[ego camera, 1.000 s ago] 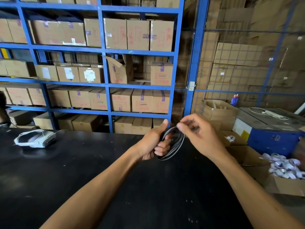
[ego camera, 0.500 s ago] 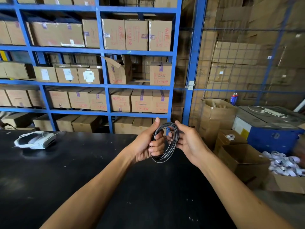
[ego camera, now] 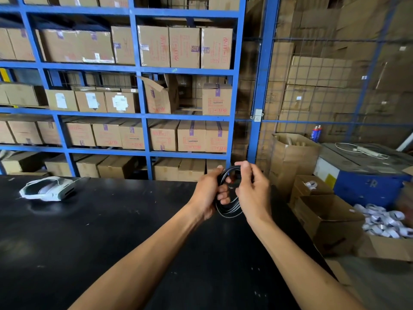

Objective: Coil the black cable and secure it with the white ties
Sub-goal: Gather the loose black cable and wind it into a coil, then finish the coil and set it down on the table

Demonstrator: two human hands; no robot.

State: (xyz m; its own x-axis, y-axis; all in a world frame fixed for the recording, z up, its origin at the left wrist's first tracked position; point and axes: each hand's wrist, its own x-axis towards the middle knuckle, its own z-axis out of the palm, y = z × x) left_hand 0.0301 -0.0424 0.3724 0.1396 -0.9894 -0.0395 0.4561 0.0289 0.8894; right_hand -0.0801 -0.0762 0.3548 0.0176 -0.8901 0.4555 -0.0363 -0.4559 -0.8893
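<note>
A black cable (ego camera: 228,210) wound into a small round coil hangs upright above the far edge of the black table (ego camera: 111,231). My left hand (ego camera: 209,193) grips the coil's left side, fingers curled through the loop. My right hand (ego camera: 254,193) pinches the coil's top right between thumb and fingers and covers its right half. No white tie shows on the coil; the part behind my right hand is hidden.
A white device (ego camera: 48,189) lies at the table's far left. Right of the table stand open cardboard boxes (ego camera: 328,218), one box (ego camera: 388,224) filled with white bundles. Blue shelving (ego camera: 143,115) with cartons rises behind the table.
My right hand has slid from the coil's top over to its right side and closed in on it. The coil has stayed in my left hand at about the same spot.
</note>
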